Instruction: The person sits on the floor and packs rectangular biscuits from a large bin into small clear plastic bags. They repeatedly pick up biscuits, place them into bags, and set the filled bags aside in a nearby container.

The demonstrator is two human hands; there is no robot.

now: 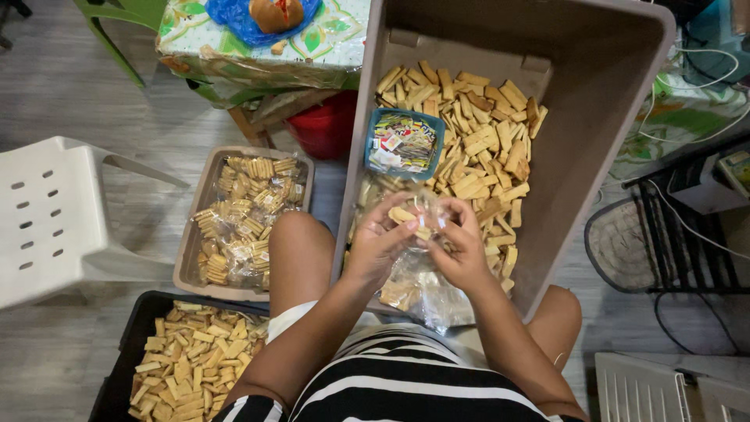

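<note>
A big tan plastic bin [601,117] leans against my knees, full of loose rectangular biscuits [476,141]. Over its near end, my left hand [379,242] pinches a pale biscuit [402,214] at the mouth of a clear plastic bag [418,281]. My right hand [461,250] grips the bag's other edge, holding it apart. The bag hangs down between my hands with a few biscuits inside. A small blue tray [373,133] of little printed paper slips rests on the biscuits just beyond my hands.
To the left on the floor, a grey tray [191,234] holds several packed biscuit bags. A black bin [129,344] of loose biscuits sits at lower left. A white plastic chair [55,211], a covered table [258,47], a red bucket [324,125] and a fan guard [625,242] surround me.
</note>
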